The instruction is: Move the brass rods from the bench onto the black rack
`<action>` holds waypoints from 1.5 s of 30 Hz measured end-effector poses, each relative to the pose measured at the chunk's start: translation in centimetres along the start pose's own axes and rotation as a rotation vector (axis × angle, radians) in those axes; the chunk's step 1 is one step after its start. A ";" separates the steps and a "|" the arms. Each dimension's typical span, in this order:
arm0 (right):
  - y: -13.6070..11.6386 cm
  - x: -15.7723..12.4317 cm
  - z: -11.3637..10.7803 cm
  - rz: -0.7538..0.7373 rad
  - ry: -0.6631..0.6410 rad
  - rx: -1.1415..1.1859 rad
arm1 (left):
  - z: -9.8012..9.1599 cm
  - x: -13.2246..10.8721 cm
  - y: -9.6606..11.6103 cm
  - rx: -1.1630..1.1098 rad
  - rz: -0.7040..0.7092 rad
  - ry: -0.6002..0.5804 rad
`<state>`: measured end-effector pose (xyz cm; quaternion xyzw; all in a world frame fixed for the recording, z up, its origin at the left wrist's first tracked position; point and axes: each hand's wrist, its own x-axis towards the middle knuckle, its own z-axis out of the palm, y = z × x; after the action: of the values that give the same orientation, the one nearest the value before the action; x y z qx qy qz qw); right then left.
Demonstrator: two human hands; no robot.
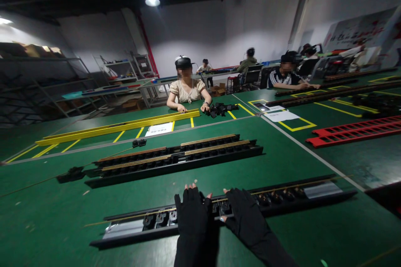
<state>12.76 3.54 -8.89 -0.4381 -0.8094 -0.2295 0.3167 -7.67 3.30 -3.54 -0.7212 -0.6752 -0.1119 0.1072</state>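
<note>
A long black channel rail [150,233] lies across the near table, with a row of small black parts [278,196] seated in it and thin brass-coloured rods [140,217] running lengthwise. Black fingertip-less gloves cover both hands. My left hand [192,212] rests over the middle of this rail, fingers stretched out past its far edge and thumb off to the right. Close to its right, my right hand [246,208] lies on the rail, thumb at the near edge and a fingertip at the far side, spread apart. Bare silvery strips [322,190] show near both rail ends.
Similar black rails [178,167] with brass rods lie beyond, beside a small black piece [72,174]. Farther off are a yellow rail [119,128], red slotted rails [357,131] and a pile of black parts [221,109]. A person [188,89] sits opposite; others work behind.
</note>
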 end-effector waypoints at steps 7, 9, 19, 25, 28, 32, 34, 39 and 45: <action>0.2 0.2 -0.4 -0.019 -0.029 -0.027 | -2.0 -0.1 -0.6 0.202 0.001 -0.124; 0.2 0.3 -0.5 -0.020 -0.021 -0.024 | -2.4 -0.1 -1.0 0.261 -0.019 -0.166; 0.2 -0.5 0.3 0.024 -0.042 0.034 | -2.3 -0.6 -3.2 0.309 -0.019 -0.148; 0.1 -0.3 0.0 0.024 -0.035 0.008 | -2.4 -0.8 -4.6 0.344 -0.092 -0.185; 0.1 -0.1 -0.2 0.008 -0.024 -0.006 | -2.4 -0.8 -4.4 0.375 -0.080 -0.208; 0.1 -0.2 -0.2 0.004 -0.014 -0.008 | -3.0 -0.7 -4.6 0.418 -0.074 -0.227; 0.0 -0.3 0.0 0.019 -0.022 0.000 | -3.5 -0.7 -5.0 0.448 -0.106 -0.236; 0.1 -0.4 0.1 0.028 -0.021 0.029 | -4.5 -0.8 -6.1 0.487 -0.187 -0.291; 0.2 -0.4 0.2 0.027 -0.015 0.016 | -4.7 -0.4 -6.1 0.455 -0.210 -0.357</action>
<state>13.01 3.50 -9.27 -0.4478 -0.8077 -0.2154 0.3173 -13.81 1.89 0.80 -0.6131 -0.7621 0.1602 0.1333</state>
